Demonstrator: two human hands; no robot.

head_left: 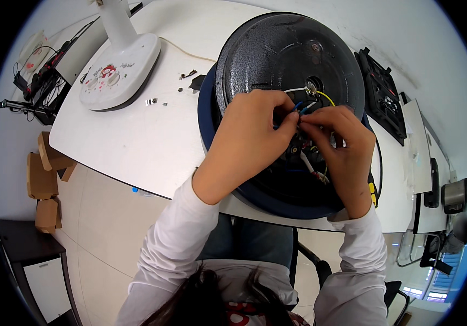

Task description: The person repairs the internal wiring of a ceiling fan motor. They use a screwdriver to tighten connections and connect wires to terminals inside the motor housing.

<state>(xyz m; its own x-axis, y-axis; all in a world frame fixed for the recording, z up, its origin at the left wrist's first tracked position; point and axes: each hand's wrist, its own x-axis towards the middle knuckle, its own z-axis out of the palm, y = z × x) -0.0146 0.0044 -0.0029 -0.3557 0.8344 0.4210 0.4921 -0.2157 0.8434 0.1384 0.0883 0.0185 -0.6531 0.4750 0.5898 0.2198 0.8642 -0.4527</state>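
A round black metal shell [266,54], glossy and lying open, rests with a dark blue round casing [207,111] on the table in front of me. Thin wires with blue ends [306,108] run between my fingertips over its inner parts. My left hand [247,136] is closed, thumb and fingers pinching a wire there. Close beside it, my right hand [350,144] pinches at the same wires; its fingertips partly hide what they hold. A yellow wire [327,98] and a white wire [295,89] arch near the shell's hole. Lower down, a white-sleeved wire bundle [308,164] lies inside the casing.
Small metal parts [151,101] lie on the white table [130,146] left of the casing. Behind them stands a white appliance base [127,70] with a post. A black tool case [383,98] sits open at the right. Cardboard boxes [42,176] are on the floor at left.
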